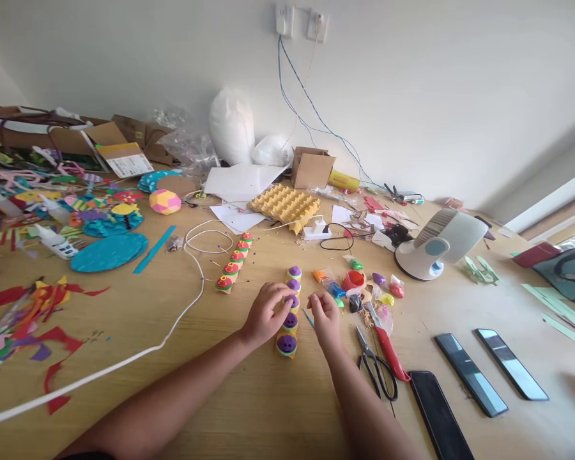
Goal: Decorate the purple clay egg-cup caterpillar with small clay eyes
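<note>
A strip of egg carton (291, 357) runs away from me, its several bumps topped with purple clay; the nearest ones bear small dark face-like dots. My left hand (268, 314) curls over its middle, thumb and forefinger around one purple-topped bump (294, 301). Just right of the strip, my right hand (324, 318) is closed in a pinch; whatever is in its fingertips is too small to tell. A thin blue stick (308, 318) lies beside that hand. To the left stands a second strip (237, 257) with red-topped bumps, and pins lie around it.
Scissors (377, 364), a red-handled knife (391, 353) and phones (472, 375) lie at right, before a white fan (443, 241). Clay packets (336, 289) surround a tape roll (353, 281). A white cable (160, 345) crosses the left side, near paper scraps (60, 335). Behind sits a yellow egg tray (285, 203).
</note>
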`<state>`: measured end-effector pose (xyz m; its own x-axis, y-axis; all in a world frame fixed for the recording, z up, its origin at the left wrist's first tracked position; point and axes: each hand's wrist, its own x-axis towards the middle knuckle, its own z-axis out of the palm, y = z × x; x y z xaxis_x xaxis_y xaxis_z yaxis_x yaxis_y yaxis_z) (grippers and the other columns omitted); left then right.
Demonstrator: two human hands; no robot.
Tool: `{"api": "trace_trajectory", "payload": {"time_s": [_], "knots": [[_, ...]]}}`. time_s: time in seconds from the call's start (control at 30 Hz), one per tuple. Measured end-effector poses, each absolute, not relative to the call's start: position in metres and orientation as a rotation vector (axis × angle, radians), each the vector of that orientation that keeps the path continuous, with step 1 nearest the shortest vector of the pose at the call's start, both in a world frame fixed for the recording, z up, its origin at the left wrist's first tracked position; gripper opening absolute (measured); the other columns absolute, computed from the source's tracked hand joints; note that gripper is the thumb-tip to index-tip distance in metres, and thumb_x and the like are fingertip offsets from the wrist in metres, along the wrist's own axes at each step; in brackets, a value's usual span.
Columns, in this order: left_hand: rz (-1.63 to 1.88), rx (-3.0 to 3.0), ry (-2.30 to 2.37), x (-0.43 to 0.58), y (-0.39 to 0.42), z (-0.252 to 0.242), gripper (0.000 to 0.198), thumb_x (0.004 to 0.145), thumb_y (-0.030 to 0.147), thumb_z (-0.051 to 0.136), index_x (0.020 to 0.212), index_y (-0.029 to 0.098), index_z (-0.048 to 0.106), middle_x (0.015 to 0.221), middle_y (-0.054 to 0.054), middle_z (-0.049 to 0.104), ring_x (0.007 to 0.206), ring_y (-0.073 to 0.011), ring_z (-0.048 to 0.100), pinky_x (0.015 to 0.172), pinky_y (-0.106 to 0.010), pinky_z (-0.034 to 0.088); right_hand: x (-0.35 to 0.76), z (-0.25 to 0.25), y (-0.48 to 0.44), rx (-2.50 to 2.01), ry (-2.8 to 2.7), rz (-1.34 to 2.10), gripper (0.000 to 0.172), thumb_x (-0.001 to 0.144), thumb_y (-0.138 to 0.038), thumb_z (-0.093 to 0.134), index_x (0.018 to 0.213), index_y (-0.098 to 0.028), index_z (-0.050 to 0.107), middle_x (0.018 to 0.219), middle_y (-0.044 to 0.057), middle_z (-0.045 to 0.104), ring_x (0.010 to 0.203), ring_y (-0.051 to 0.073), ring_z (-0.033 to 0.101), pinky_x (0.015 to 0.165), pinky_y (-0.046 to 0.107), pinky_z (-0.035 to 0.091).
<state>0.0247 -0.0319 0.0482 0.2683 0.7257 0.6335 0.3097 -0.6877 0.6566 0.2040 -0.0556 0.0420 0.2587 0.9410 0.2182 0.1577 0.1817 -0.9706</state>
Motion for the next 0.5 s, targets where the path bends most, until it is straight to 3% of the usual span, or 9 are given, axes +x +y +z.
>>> {"api": "trace_trajectory", "payload": {"time_s": [0.1, 0.2, 0.5], "knots": [[1.477, 2.143, 0.948, 0.029, -0.014, 0.049, 0.020, 0.100, 0.019, 0.057, 0.115, 0.026, 0.068, 0.110, -0.004, 0.070, 0.107, -0.0209, 0.062, 0.098, -0.039, 0.048, 0.202, 0.043, -0.036, -1.283, -1.185, 0.763, 0.028, 0.091, -0.042, 0.058, 0.071, -0.021, 0.058, 0.064, -0.001, 0.056, 0.063, 0.016, 0.052, 0.064, 0.028, 0.042], [1.520, 2.137, 0.968, 0.032, 0.000, 0.044, 0.018, 0.100, 0.019, 0.057, 0.113, 0.025, 0.068, 0.108, -0.004, 0.070, 0.107, -0.0206, 0.061, 0.097, -0.038, 0.047, 0.200, 0.037, -0.019, -1.295, -1.182, 0.732, 0.040, 0.096, -0.046, 0.049, 0.066, -0.021, 0.058, 0.056, -0.002, 0.051, 0.056, 0.015, 0.047, 0.059, 0.028, 0.039], [1.458, 2.212, 0.845, 0.032, 0.005, 0.023, 0.023, 0.098, 0.022, 0.062, 0.121, 0.025, 0.066, 0.115, -0.006, 0.068, 0.113, -0.0228, 0.058, 0.103, -0.042, 0.046, 0.199, 0.022, -0.023, -1.283, -1.584, 0.550, 0.049, 0.103, -0.047, 0.044, 0.064, -0.021, 0.055, 0.058, 0.001, 0.055, 0.055, 0.014, 0.049, 0.056, 0.028, 0.037]]}}
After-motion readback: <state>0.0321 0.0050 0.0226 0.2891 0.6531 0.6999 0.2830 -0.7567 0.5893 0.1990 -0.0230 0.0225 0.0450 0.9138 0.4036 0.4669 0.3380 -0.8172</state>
